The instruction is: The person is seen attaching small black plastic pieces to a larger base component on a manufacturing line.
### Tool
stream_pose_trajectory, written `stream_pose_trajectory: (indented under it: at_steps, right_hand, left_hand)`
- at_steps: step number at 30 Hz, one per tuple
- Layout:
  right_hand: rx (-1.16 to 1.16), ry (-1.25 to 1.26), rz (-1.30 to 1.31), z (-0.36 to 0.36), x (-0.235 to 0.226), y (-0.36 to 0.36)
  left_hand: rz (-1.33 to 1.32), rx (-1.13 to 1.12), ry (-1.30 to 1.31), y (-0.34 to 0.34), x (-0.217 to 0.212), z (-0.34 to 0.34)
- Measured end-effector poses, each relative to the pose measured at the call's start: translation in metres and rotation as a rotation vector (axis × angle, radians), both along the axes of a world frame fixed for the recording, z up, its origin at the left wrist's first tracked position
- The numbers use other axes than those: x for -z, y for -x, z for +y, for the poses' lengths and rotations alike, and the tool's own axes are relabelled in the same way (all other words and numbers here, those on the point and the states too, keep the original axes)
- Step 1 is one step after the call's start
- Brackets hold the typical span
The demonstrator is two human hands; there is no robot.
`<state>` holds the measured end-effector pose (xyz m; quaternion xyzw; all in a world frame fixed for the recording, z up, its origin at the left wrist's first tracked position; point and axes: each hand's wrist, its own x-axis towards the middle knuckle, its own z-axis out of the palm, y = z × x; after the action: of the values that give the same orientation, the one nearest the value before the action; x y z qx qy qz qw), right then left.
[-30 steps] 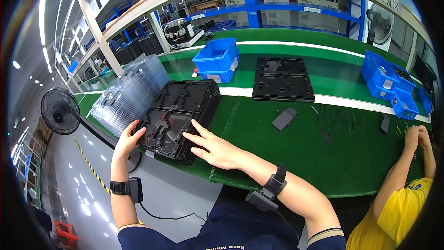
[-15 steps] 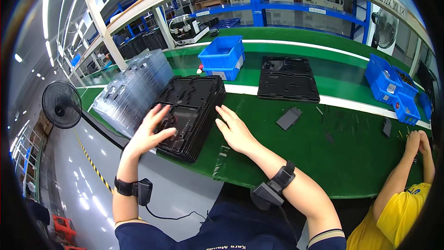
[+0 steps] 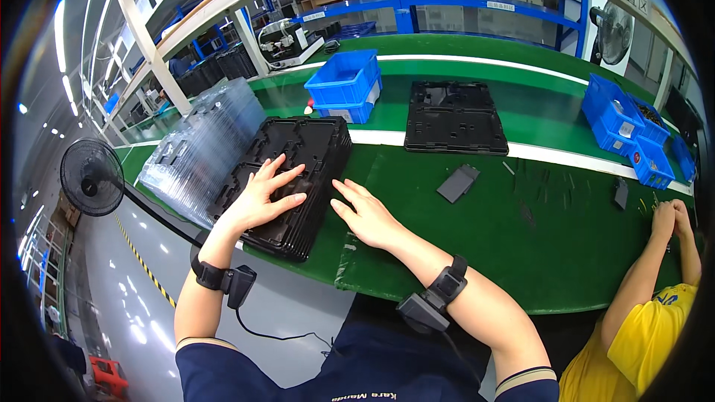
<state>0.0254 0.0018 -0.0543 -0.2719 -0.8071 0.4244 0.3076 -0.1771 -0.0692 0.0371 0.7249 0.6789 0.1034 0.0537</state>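
A stack of black plastic trays (image 3: pixel 303 136) with moulded recesses stands on the green bench at centre left. My left hand (image 3: pixel 262 199), fingers spread, lies over the near part of the top tray and partly hides it. My right hand (image 3: pixel 366 216) is beside the stack's right side, its fingers stretched out and holding nothing; whether the fingertips touch the trays I cannot tell. Close on the left of the black stack leans a tall pile of transparent plastic trays (image 3: pixel 205 145).
Beyond are stacked blue bins (image 3: pixel 344 83) and black trays (image 3: pixel 456 120) lying flat. A dark grey rectangular case (image 3: pixel 458 183) and thin strips lie on the green bench mat (image 3: pixel 447 253). At right, a co-worker's hands (image 3: pixel 668 219) are near more blue bins (image 3: pixel 622 115). A black fan (image 3: pixel 91 177) stands left.
My left hand has moved right and a little down over the top tray, its fingers spreading wider. The right hand stays beside the stack. The whole view has shifted slightly.
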Motion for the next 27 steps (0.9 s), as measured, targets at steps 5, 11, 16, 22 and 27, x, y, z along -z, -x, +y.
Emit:
stream_pose_trajectory:
  at_steps: [5, 11, 16, 22, 27]
  right_hand:
    - [-0.018, 0.004, -0.016, 0.001, 0.001, 0.002]
    - [-0.006, 0.002, 0.024, 0.001, 0.001, -0.002]
    - [0.033, -0.025, 0.18, 0.002, -0.005, -0.007]
    - [0.174, 0.034, 0.327, 0.005, -0.014, -0.009]
    - [0.199, 0.059, 0.363, 0.008, -0.008, -0.009]
  left_hand:
    - [-0.088, -0.012, 0.003, 0.001, -0.002, 0.0]
    - [-0.151, 0.022, 0.053, -0.001, -0.013, 0.003]
    - [-0.186, 0.037, -0.167, -0.008, -0.043, -0.002]
    - [0.034, -0.077, -0.21, -0.041, -0.043, -0.028]
    - [0.373, -0.264, -0.205, -0.064, -0.026, -0.036]
